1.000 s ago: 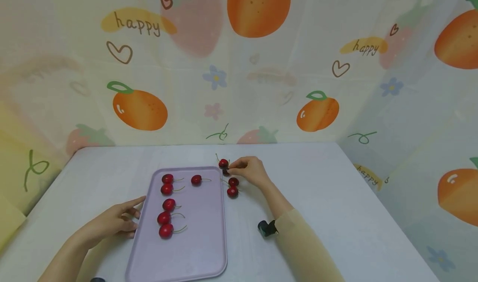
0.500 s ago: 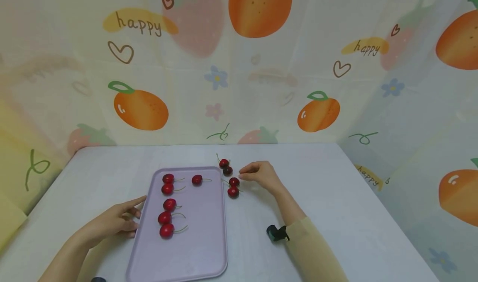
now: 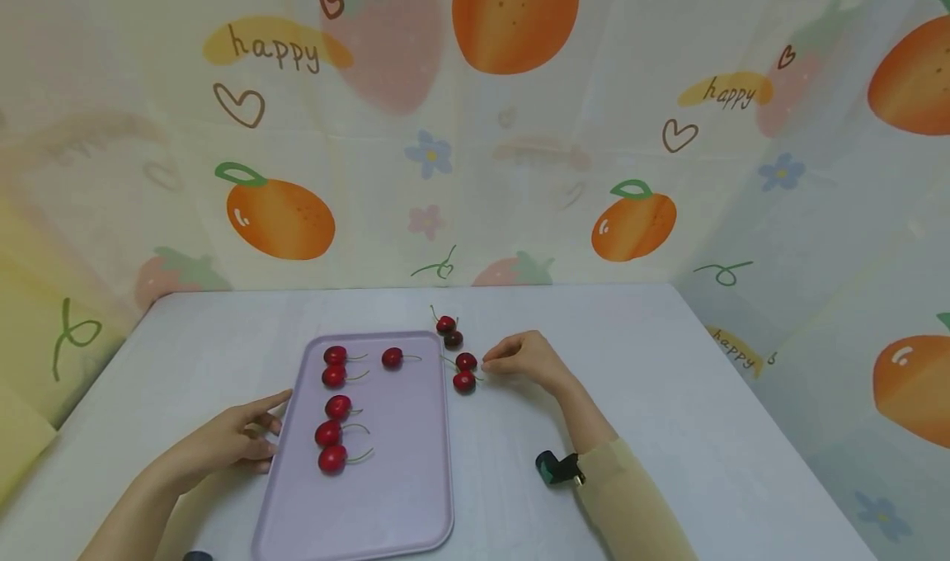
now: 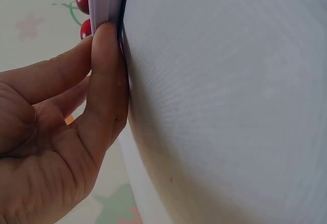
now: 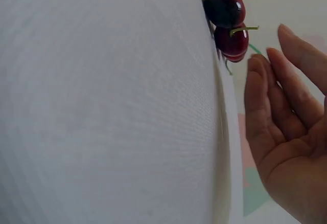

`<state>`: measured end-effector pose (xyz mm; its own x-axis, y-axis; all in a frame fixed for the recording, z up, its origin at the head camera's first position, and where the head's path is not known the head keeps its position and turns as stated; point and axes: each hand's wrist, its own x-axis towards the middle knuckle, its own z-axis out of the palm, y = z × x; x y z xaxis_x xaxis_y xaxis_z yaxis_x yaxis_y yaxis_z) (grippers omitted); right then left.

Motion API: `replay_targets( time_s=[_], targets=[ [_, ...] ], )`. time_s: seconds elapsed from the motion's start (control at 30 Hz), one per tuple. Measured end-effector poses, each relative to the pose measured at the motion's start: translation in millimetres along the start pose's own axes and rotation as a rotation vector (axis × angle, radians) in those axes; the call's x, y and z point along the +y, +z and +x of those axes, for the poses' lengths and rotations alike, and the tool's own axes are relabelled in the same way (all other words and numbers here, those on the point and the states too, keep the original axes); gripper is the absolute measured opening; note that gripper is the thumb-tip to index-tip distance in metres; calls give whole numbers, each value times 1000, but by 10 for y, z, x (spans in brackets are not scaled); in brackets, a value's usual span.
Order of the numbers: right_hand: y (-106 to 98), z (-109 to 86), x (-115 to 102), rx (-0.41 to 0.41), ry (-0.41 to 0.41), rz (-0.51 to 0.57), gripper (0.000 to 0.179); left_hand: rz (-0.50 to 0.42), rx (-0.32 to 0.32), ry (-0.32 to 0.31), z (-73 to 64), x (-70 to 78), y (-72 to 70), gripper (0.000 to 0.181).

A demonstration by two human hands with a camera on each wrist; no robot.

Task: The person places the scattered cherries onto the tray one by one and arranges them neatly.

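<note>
Several red cherries with stems lie on a lilac tray (image 3: 393, 495). Most run down its left side, such as the lowest cherry (image 3: 332, 459); a single cherry (image 3: 392, 358) sits near the top right. My left hand (image 3: 223, 445) touches the tray's left rim with its fingertips, also seen close up in the left wrist view. Off the tray's right edge are two pairs: an upper one with a dark cherry (image 3: 453, 340) and a lower one with a bright cherry (image 3: 464, 381). Just right of the lower pair hovers my right hand (image 3: 530, 361), thumb and fingers apart in the right wrist view, holding nothing.
A white table (image 3: 594, 338) carries the tray. Behind and to the right hangs a curtain (image 3: 519, 157) printed with fruit. A black wrist camera (image 3: 557, 468) is strapped near the right sleeve (image 3: 631, 495).
My right hand has left the upper pair of cherries, moving right and toward me to beside the lower pair. The dark cherry now shows fully. My left hand and the tray stay put.
</note>
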<state>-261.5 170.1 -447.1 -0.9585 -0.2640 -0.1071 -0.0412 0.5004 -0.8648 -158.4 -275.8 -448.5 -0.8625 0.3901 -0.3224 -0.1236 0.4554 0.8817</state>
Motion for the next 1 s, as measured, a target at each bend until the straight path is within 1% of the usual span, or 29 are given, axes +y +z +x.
replay_targets(
  time_s=[0.27,0.37,0.47,0.6,0.77,1.0],
  targets=[
    [5,3,65,-56,-11,-121,18,-1,4,-1,5,-3,-1,81],
    [9,-3,68,-87,-11,-137,17,0,5,-3,7,-9,-1,81],
    [14,-18,66,-112,-7,-128,18,1,7,-3,7,-9,0,81],
    [21,-35,76,-129,-9,-84,20,5,8,-8,6,0,3,81],
    [31,-39,89,-132,-10,-44,20,3,3,-10,5,6,4,80],
    [34,-44,92,-135,-16,-29,21,11,4,1,-1,0,6,79]
  ],
)
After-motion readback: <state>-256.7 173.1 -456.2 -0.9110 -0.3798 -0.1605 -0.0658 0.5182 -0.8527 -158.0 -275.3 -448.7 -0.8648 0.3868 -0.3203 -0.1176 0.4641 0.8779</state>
